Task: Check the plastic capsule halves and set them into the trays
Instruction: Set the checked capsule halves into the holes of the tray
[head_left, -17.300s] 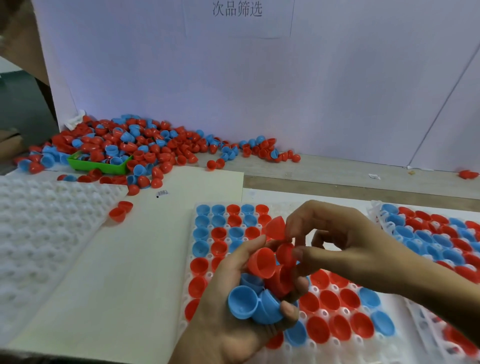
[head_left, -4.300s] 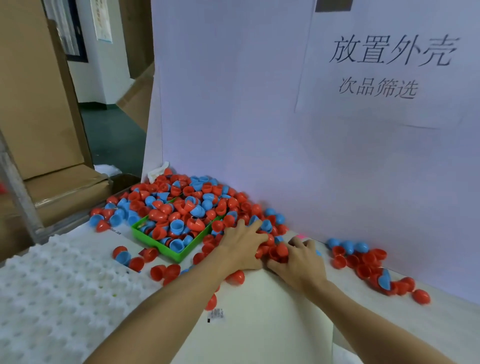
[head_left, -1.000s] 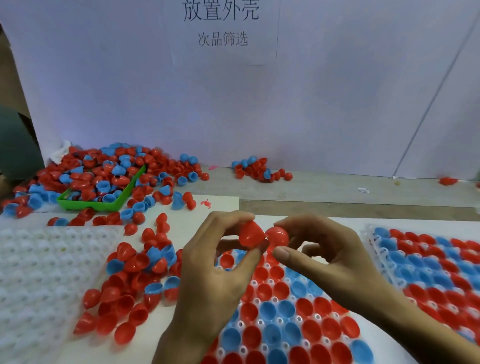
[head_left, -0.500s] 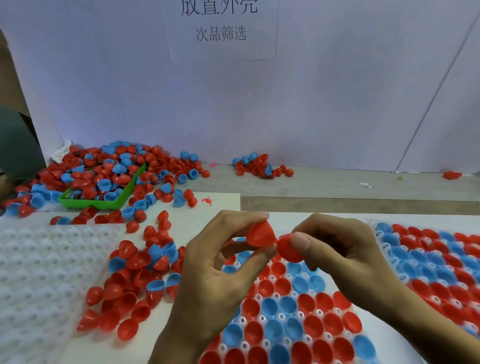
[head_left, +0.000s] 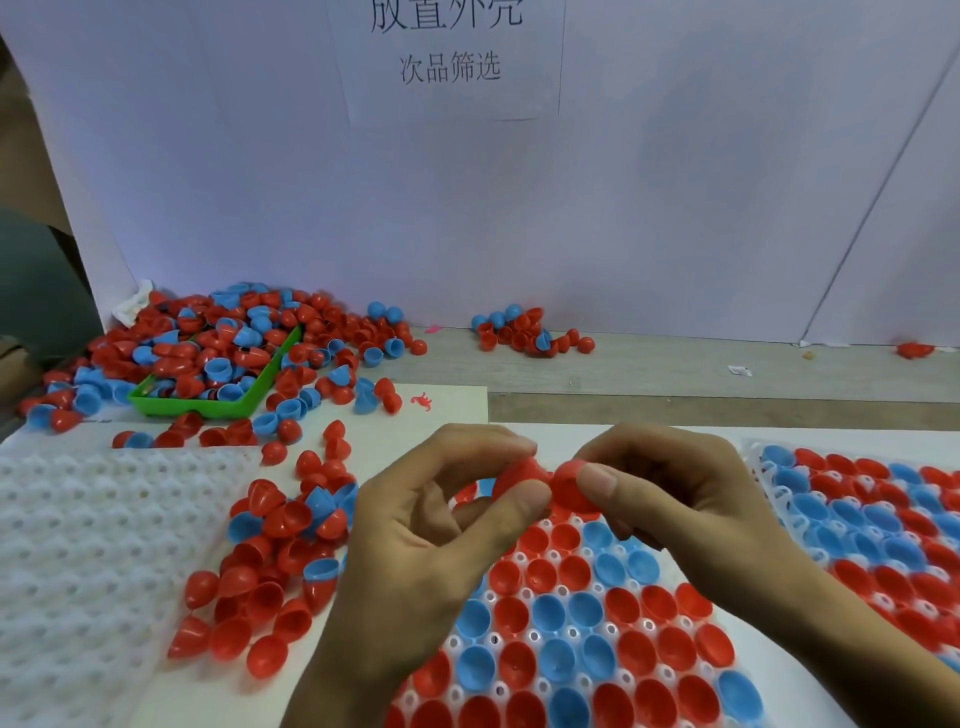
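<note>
**Capsule Half Inspection: Both Hands Engaged**

Head view. While both hands are raised above the near centre tray (head_left: 561, 636), each pinches one red capsule half. The left hand (head_left: 415, 525) grips a red half (head_left: 517, 473) between thumb and forefinger. The right hand (head_left: 675, 499) grips a second red half (head_left: 569, 486) the same way. The two halves touch at the centre of the frame.

The centre tray holds red and blue halves seated open side up. A second tray (head_left: 862, 525), also filled, lies at the right. An empty white tray (head_left: 93, 561) lies at the left. A loose cluster of halves (head_left: 280, 551) rests on the counter (head_left: 675, 384) between the empty tray and the left hand. At far left, a green bin (head_left: 228, 408) sits within a large pile (head_left: 228, 343). A small group (head_left: 524, 330) lies against the far wall.
</note>
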